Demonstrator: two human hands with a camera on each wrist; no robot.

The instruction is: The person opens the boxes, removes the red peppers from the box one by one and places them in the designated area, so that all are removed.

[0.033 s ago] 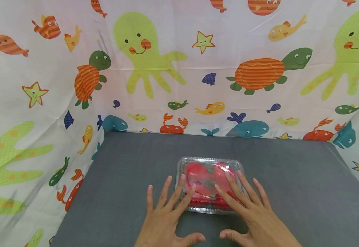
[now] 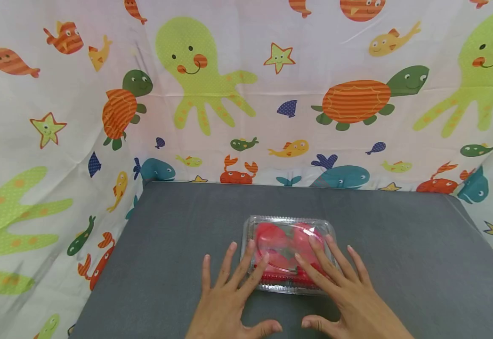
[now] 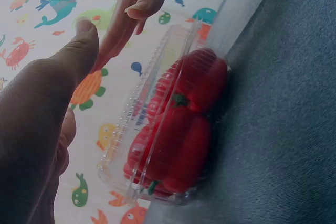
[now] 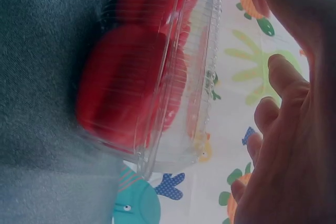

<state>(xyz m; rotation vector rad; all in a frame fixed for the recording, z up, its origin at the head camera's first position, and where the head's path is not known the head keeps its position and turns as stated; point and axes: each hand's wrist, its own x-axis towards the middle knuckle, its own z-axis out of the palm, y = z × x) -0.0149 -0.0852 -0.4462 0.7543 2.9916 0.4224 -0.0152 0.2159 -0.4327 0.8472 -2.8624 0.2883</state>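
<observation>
"Are those hands gripping anything?"

"Neither one. The left hand (image 2: 227, 296) and the right hand (image 2: 352, 292) are both bare and spread, fingers straight and fanned out, thumbs pointing towards each other."

"Over what?"

"A clear plastic box (image 2: 286, 249). From up here the left fingertips cover part of its left side, near the front, and the right fingertips cover its right side. Look from beside the wrists, though, and there's a gap: the hands hover near the lid (image 4: 202, 82), apart from it."

"And where's the box on the table (image 2: 178, 226)?"

"About midway between the left and right edges, set in some way from the back edge. It lies flat, its long side running nearly along with that back edge."

"What's in it?"

"Red peppers (image 3: 178, 150), packed close together, with green stems (image 3: 181, 99) showing. The lid is down over them."

"And that cloth (image 2: 238, 42) around it all?"

"White, printed with octopuses, turtles, fish, crabs and whales. It rises behind the table's back edge and runs down along the left and right edges too."
</observation>
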